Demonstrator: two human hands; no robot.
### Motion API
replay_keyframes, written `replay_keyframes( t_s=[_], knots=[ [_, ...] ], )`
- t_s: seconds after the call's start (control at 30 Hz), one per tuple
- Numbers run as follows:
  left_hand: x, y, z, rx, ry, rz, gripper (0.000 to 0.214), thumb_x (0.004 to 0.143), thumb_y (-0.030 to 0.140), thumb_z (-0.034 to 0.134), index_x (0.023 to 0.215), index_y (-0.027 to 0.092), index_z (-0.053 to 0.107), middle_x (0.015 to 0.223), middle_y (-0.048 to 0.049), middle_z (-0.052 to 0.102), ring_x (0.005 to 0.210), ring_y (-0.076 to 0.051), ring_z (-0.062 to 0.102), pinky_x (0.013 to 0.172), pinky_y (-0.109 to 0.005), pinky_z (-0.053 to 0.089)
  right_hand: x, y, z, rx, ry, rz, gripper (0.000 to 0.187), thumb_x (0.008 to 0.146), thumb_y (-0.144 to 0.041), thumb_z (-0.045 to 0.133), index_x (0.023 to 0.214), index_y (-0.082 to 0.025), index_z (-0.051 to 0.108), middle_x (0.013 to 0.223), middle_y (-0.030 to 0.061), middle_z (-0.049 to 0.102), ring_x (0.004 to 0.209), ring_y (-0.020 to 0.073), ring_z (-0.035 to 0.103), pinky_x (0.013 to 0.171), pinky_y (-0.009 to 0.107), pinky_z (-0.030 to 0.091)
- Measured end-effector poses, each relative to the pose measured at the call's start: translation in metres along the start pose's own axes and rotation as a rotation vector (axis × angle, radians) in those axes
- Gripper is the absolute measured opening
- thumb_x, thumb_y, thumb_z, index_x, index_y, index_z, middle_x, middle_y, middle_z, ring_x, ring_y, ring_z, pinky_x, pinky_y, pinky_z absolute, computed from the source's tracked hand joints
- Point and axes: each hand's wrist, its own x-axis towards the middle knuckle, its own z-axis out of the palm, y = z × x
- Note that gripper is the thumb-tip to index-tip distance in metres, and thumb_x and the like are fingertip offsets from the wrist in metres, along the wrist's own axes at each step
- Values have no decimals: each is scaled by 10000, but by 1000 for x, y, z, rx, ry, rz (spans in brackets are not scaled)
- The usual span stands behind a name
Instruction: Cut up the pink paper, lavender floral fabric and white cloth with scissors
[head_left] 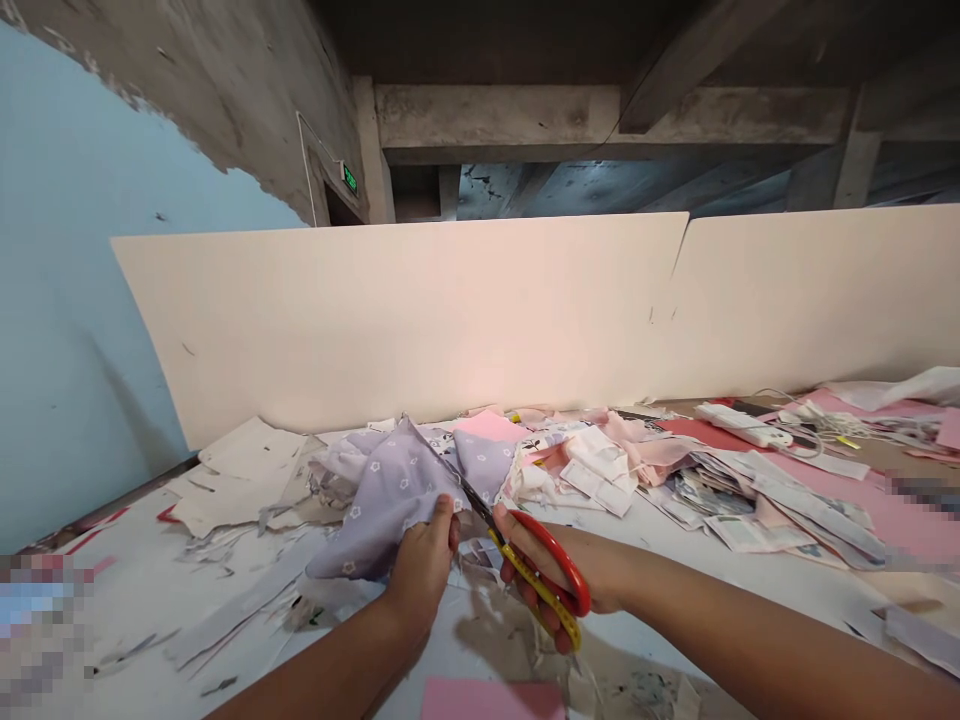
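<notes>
Head view: lilac fabric in left hand, scissors in right hand.

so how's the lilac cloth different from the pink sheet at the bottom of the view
The lilac cloth is bunched into soft folds, while the pink sheet lies flat. The cloth carries small white flower prints; the visible part of the sheet looks plain. The left hand grips the cloth, but no hand touches the sheet. Both are pale pastel colours.
</notes>
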Motion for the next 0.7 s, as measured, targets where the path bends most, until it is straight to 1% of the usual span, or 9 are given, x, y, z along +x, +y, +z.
replay_keyframes(
  t_s=[0.1, 0.2, 0.33, 0.43, 0.53, 0.6, 0.63, 0.7],
  knots=[
    [1, -2, 1, -7, 23, -14, 484, 734, 614, 326, 463, 217, 381, 374, 34, 344, 354, -110, 295, 403, -236, 234, 6, -4, -1, -31, 14, 0, 649, 702, -751, 242, 768, -137, 444, 483, -20, 430, 310, 102, 435, 332, 259, 422],
    [1, -1, 2, 10, 29, -28, 483, 741, 600, 325, 454, 215, 379, 370, 38, 337, 346, -105, 294, 404, -236, 235, 6, -7, 1, -73, 45, -32, 616, 717, -733, 258, 745, -144, 435, 455, -31, 418, 274, 89, 400, 300, 233, 380],
    [1, -1, 2, -23, 34, -41, 468, 736, 587, 347, 450, 217, 371, 353, 50, 295, 333, -100, 271, 398, -243, 217, 6, -6, 4, -87, 135, -86, 540, 750, -685, 297, 699, -158, 404, 386, -77, 325, 238, 52, 300, 253, 175, 275],
    [1, -1, 4, -112, 28, -78, 458, 686, 605, 422, 465, 205, 404, 365, 59, 294, 340, -83, 266, 391, -230, 201, 9, -1, 3, -62, 181, -109, 524, 772, -666, 276, 687, -163, 394, 365, -89, 287, 229, 55, 282, 236, 168, 235],
    [0, 2, 5, -276, 24, -190, 452, 577, 619, 542, 564, 169, 500, 432, 64, 375, 366, -54, 298, 395, -195, 204, 13, 7, 0, -37, 168, -124, 534, 772, -672, 258, 687, -164, 396, 380, -83, 313, 223, 63, 294, 224, 186, 260],
    [1, 4, 5, -392, -14, -289, 502, 495, 628, 598, 620, 147, 525, 481, 59, 430, 378, -36, 326, 396, -172, 210, 15, 10, -3, -23, 146, -134, 536, 773, -674, 252, 690, -164, 399, 398, -79, 327, 222, 62, 295, 218, 189, 264],
    [2, 6, 5, -432, -49, -331, 529, 474, 643, 598, 614, 139, 520, 484, 56, 438, 374, -29, 326, 390, -165, 204, 15, 11, -4, -17, 138, -134, 537, 773, -674, 249, 692, -165, 399, 405, -78, 329, 223, 60, 291, 217, 189, 265],
    [5, 7, 6, -474, -94, -372, 553, 485, 678, 559, 564, 134, 496, 454, 58, 424, 352, -21, 306, 372, -162, 188, 14, 12, -6, -5, 121, -127, 540, 774, -675, 246, 705, -164, 406, 418, -79, 330, 228, 57, 294, 222, 190, 281]
  ],
)
